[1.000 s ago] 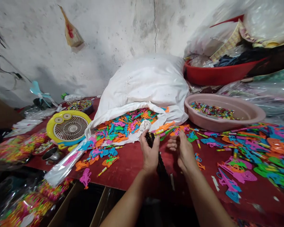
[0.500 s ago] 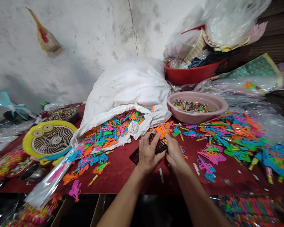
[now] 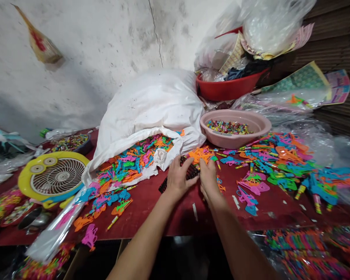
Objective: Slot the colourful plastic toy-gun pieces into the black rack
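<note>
In the head view, a dark slotted rack [image 3: 164,186] lies slanted on the red tabletop. My left hand [image 3: 177,177] is laid over it, with its fingers wrapped over the far edge and the thumb stretched to the right. My right hand [image 3: 209,181] is closed at the rack's right end, its fingers curled and pressed together; whatever they hold is hidden. Just beyond both hands lies a heap of orange plastic pieces [image 3: 198,154]. A white sack [image 3: 151,103] spills coloured plastic pieces [image 3: 134,159] to the left of my left hand.
A pink basin [image 3: 236,140] of small colourful pieces stands behind my right hand. Coloured plastic toys [image 3: 291,155] are heaped at the right. On the left sit a yellow fan [image 3: 54,179] and a metal cup [image 3: 36,219]. A red basin [image 3: 230,88] holds plastic bags at the back.
The whole view has shifted, so the scene sits further left. My right hand has tilted more upright beside the rack; my left hand stays on it.
</note>
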Available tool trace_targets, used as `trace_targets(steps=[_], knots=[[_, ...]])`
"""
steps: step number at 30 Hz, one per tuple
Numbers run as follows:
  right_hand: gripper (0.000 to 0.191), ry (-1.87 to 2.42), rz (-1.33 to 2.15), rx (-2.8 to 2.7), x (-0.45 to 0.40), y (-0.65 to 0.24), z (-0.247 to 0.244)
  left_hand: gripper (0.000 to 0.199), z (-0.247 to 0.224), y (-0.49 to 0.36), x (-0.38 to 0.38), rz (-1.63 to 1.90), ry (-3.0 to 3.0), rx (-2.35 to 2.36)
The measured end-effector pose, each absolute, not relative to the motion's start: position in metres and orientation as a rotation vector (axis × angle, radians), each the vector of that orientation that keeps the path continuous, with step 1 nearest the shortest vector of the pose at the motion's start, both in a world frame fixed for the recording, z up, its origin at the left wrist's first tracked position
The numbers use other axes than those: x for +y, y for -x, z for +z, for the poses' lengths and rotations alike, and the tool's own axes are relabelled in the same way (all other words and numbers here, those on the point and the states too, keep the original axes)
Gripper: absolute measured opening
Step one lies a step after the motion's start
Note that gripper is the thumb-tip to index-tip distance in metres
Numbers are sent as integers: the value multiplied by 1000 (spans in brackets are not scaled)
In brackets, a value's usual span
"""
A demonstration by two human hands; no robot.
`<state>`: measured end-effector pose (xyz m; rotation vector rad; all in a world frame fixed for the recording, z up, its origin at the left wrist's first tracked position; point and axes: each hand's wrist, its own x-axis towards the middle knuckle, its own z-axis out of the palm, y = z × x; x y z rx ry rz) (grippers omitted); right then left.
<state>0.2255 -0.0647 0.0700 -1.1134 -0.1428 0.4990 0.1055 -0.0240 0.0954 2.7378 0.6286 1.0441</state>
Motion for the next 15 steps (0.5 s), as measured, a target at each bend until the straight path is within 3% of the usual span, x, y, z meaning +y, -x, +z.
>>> trace_targets(steps=[6, 11, 15], knots=[[31, 1030, 620, -107, -48, -226, 79, 52, 101, -109, -35, 1145, -2701, 668], [37, 1128, 632, -175, -60, -229, 83, 52, 114, -102, -22, 1168, -2278, 793], [36, 1484, 215, -484, -87, -240, 91, 43, 121, -92, 4, 978, -1774, 812]])
